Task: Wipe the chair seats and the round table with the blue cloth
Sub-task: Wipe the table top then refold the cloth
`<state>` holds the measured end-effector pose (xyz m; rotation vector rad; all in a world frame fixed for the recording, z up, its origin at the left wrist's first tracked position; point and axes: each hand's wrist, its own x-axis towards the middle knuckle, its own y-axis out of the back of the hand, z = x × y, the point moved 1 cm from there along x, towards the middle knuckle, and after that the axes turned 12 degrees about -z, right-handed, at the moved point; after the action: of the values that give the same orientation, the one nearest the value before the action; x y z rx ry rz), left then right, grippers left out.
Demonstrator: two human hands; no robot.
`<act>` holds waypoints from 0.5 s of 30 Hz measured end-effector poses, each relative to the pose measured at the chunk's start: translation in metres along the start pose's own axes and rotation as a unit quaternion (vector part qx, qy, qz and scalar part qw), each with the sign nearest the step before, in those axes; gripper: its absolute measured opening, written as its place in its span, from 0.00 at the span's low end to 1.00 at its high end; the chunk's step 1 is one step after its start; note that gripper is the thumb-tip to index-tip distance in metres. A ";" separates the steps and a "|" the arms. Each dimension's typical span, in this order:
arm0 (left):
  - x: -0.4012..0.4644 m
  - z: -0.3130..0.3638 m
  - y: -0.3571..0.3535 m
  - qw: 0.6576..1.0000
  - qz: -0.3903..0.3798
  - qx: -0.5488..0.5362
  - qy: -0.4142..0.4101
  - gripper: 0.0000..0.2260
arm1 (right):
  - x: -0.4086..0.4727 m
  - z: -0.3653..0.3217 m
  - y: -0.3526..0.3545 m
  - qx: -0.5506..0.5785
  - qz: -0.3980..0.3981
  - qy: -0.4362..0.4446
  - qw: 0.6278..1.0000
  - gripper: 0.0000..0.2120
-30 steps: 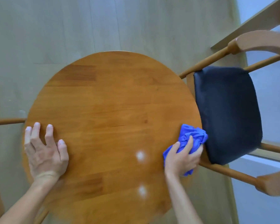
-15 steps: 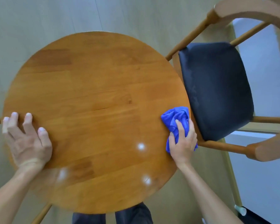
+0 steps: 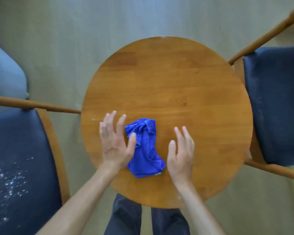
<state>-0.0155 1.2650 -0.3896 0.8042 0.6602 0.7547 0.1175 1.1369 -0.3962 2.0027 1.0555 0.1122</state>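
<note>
The blue cloth (image 3: 145, 148) lies crumpled on the round wooden table (image 3: 176, 78), near its front middle. My left hand (image 3: 115, 143) is spread with straight fingers just left of the cloth, its thumb touching the cloth's edge. My right hand (image 3: 181, 155) is spread to the right of the cloth, holding nothing. A dark chair seat (image 3: 17, 167) on the left carries white crumbs or specks. Another dark chair seat (image 3: 275, 102) stands to the right of the table.
Wooden chair rails (image 3: 41, 106) reach toward the table from the left, and a wooden chair frame (image 3: 270, 168) borders the right seat. My legs (image 3: 148, 219) stand at the table's near edge. A grey shape (image 3: 5, 70) sits on the floor at far left.
My right hand has let go of the cloth, which now lies near the table's front middle instead of its right edge. My left hand moved from the left rim to beside the cloth.
</note>
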 end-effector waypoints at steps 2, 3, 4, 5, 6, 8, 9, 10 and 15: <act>-0.030 0.038 -0.032 0.995 -0.061 0.041 -0.074 0.28 | 0.025 0.030 0.017 -0.042 0.032 -0.023 0.998 0.19; -0.038 0.053 -0.047 0.991 -0.081 0.073 -0.077 0.29 | 0.034 0.038 0.015 -0.070 0.032 -0.021 0.997 0.19; -0.041 0.065 -0.060 0.989 -0.091 0.103 -0.059 0.29 | 0.039 0.043 0.010 -0.098 0.029 -0.019 0.995 0.20; -0.038 0.073 -0.068 0.987 -0.096 0.126 -0.036 0.28 | 0.041 0.046 0.004 -0.125 0.030 -0.016 0.992 0.21; -0.031 0.077 -0.073 0.984 -0.100 0.142 -0.025 0.27 | 0.041 0.049 0.001 -0.146 0.037 -0.013 0.988 0.22; -0.019 0.069 -0.075 0.980 -0.105 0.161 -0.048 0.24 | 0.039 0.057 -0.008 -0.173 0.053 -0.010 0.984 0.22; -0.016 0.060 -0.071 0.978 -0.101 0.164 -0.084 0.22 | 0.038 0.060 -0.011 -0.180 0.057 -0.008 0.982 0.22; -0.013 0.047 -0.065 0.974 -0.091 0.166 -0.126 0.21 | 0.037 0.062 -0.012 -0.186 0.060 -0.005 0.981 0.22; 0.038 -0.046 0.003 0.978 0.041 0.192 -0.066 0.20 | 0.037 0.064 -0.015 -0.195 0.067 -0.009 0.978 0.22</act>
<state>-0.0297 1.3146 -0.4201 1.2313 0.6639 0.6496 0.1592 1.1268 -0.4583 1.7104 0.8130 0.3453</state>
